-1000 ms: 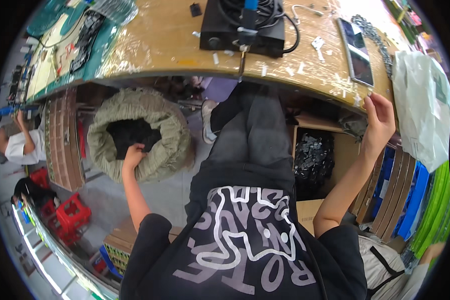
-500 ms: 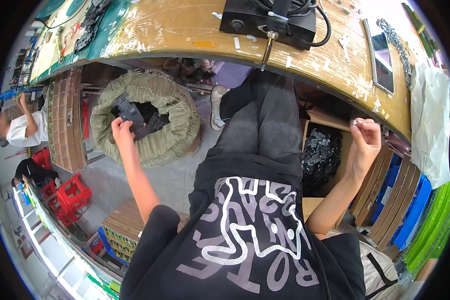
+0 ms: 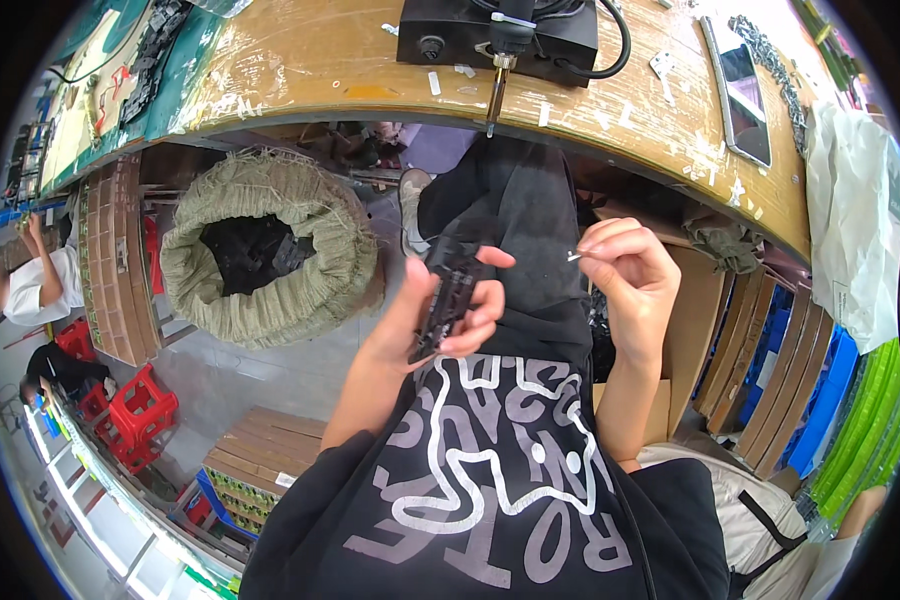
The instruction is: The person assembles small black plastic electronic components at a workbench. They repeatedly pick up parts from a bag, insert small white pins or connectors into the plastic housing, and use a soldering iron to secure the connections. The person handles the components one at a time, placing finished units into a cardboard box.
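Observation:
My left hand (image 3: 433, 318) is closed around a long black plastic part (image 3: 452, 290), held over my lap with its slotted face showing. Just right of it, my right hand (image 3: 630, 275) pinches a small silvery piece (image 3: 573, 256) between thumb and fingertips. The two hands are a short way apart, and the small piece does not touch the black part. To the left stands a woven sack (image 3: 345, 250) with its rim rolled down and black plastic parts (image 3: 255, 255) inside. A cardboard box (image 3: 692, 335) is partly hidden behind my right forearm.
The workbench (image 3: 310, 85) edge runs across in front of me. On it are a black box-shaped device (image 3: 450, 45) with cables, a metal-tipped tool (image 3: 498, 85) jutting over the edge, and a phone (image 3: 738, 95). Red stools (image 3: 142, 415) and a person (image 3: 45, 285) are at far left.
My left hand has come from the sack to my lap, bringing the black plastic part. My right hand has moved left toward it, still pinching the small piece.

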A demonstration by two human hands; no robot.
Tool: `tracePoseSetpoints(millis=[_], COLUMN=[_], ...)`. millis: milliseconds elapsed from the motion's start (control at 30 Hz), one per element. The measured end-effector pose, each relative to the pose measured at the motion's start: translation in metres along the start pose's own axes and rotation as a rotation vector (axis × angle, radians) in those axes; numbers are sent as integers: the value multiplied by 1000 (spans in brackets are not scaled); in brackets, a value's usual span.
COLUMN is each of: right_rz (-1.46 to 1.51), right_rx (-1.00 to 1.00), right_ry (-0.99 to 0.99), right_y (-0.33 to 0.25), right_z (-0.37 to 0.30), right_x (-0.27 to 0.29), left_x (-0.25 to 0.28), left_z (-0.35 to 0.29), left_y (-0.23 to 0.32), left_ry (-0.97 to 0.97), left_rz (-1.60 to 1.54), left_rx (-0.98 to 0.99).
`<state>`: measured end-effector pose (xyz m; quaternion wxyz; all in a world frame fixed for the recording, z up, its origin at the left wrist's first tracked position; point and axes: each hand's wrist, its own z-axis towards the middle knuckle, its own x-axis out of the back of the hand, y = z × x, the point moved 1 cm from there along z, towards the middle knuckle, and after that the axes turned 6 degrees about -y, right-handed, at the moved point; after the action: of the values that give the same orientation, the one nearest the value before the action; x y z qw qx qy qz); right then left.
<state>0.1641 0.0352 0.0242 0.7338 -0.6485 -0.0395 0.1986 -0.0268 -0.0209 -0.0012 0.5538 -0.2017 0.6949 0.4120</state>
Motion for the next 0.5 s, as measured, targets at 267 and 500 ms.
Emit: tracePoseSetpoints(millis=[267, 500], right_rz=[104, 174], right_rx=[-4, -70], right_ry=[4, 33], right_y=[-1, 4], right_z=[-2, -12], right_x=[-15, -23], left_x=[-13, -13], left_z=[20, 25], left_y=[-9, -11], left_ry=[163, 348], left_rz=[221, 586], left_rx=[-197, -511])
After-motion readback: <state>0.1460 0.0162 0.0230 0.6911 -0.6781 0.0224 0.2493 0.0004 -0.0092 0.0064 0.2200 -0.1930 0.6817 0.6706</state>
